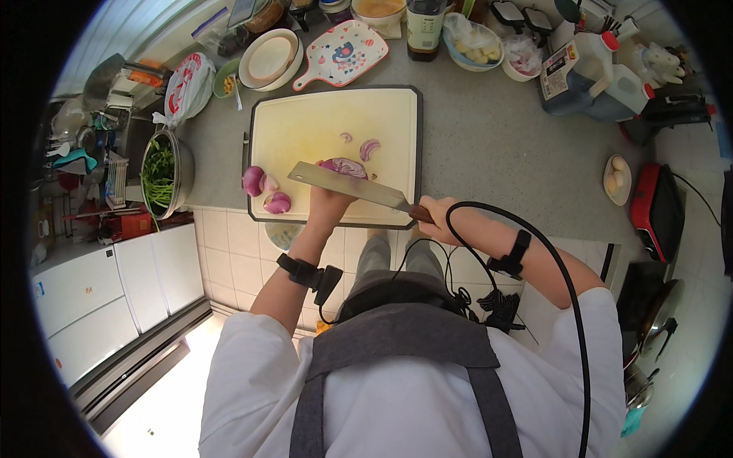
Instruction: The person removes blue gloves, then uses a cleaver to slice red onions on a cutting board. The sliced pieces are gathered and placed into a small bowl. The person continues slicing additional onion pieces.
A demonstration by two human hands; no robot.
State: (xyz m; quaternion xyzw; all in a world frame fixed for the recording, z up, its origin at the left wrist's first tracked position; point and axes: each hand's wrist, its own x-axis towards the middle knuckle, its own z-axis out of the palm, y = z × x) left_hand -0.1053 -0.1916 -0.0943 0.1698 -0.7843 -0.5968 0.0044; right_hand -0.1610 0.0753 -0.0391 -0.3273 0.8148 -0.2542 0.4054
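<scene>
My right hand (438,216) grips the wooden handle of a cleaver (349,187), whose broad blade reaches leftward over the near half of the cutting board (332,117). Just beyond the blade lies a cut red onion (345,166), its ringed face showing. My left hand (331,200) is at this onion, its fingers largely hidden under the blade. Onion slices (370,150) rest farther back on the board. At the board's left edge are a purple onion piece (253,181), a paler piece beside it and another onion piece (278,202).
A metal bowl of leafy greens (184,177) stands left of the board. Behind the board are stacked plates (295,60), a patterned tray with a handle (366,57) and a dark bottle (425,28). Large jugs (598,77) and a dish of eggs (608,194) stand to the right.
</scene>
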